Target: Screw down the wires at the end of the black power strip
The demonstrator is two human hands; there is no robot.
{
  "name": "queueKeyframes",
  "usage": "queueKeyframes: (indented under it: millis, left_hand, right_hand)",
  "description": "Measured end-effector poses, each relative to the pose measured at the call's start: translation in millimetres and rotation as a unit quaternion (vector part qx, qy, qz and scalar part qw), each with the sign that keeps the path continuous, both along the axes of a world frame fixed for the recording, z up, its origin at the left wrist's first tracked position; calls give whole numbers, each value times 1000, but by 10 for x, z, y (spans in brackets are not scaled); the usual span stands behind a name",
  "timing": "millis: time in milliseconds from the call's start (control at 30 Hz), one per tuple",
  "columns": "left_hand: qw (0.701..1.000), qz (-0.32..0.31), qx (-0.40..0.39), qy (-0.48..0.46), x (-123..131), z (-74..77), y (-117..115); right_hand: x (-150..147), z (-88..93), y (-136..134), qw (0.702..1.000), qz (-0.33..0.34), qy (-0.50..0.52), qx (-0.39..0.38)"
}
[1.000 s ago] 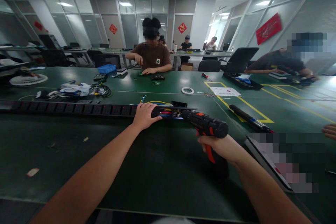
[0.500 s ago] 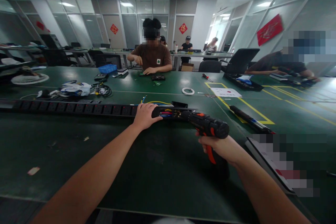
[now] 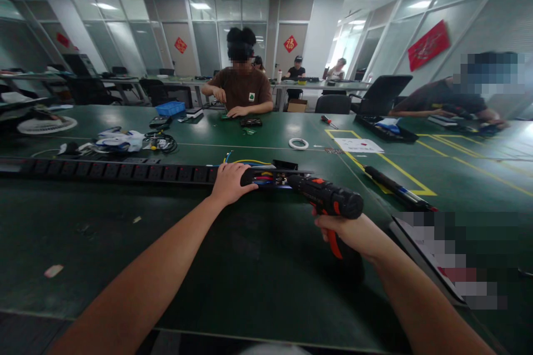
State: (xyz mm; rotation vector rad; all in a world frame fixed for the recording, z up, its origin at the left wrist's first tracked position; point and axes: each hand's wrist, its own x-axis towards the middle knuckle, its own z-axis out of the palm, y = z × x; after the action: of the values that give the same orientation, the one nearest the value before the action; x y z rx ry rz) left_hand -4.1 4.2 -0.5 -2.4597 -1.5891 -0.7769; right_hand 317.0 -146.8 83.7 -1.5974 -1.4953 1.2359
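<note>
A long black power strip lies across the green table. My left hand is closed over its right part, beside the open end where coloured wires show. My right hand grips a black and orange cordless screwdriver by the handle. The tool's nose points left into the open end of the strip, right by the wires.
Cables and white cloth lie at the left, a tape roll in the middle, a black tool on yellow floor-tape lines at the right. A person works opposite; another person sits at the right. A flat panel lies near my right forearm.
</note>
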Motion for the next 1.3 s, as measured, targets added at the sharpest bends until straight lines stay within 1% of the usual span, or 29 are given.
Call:
queueKeyframes:
  millis: [400,1000,1300]
  left_hand:
    - [1000,-2,3,-1,-7,-30,22]
    - [1000,2,-2,-2,-7,-31,21]
    - [1000,-2,1,-6,-2,-7,4]
  right_hand:
    - [13,-3,2,1000,6,1,-3]
    - [-13,21,-6,1000,-3,-1,-6]
    - [1,9,3,1000,3,-1,-8]
